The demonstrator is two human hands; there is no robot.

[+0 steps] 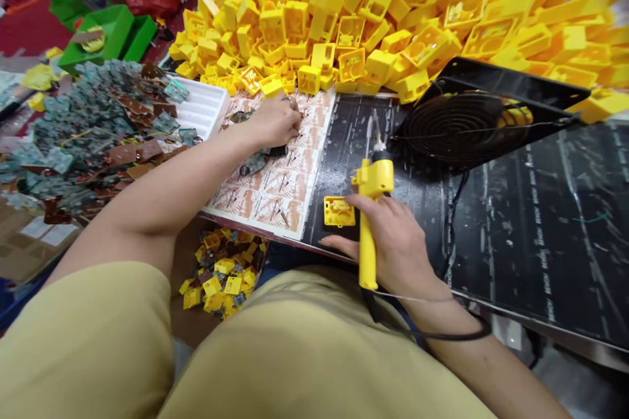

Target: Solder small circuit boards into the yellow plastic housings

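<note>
My right hand (400,239) is wrapped round the yellow handle of a soldering gun (374,180), whose metal tip points away from me over the black table. Beside that hand, a small open yellow plastic case (339,211) lies on the table with its inside facing up. My left hand (278,121) reaches over a patterned sheet (280,190), its fingers curled downward; whatever they pinch is hidden. Small parts (251,165), some dark and some greenish, lie under and near it.
Yellow cases (314,19) are heaped along the back. A black fan (457,121) stands to the right, its cable crossing the table. Circuit boards (98,124) pile up at left beside a white tray (206,101) and green bins (115,36). Below the edge sits a box of yellow pieces (223,275).
</note>
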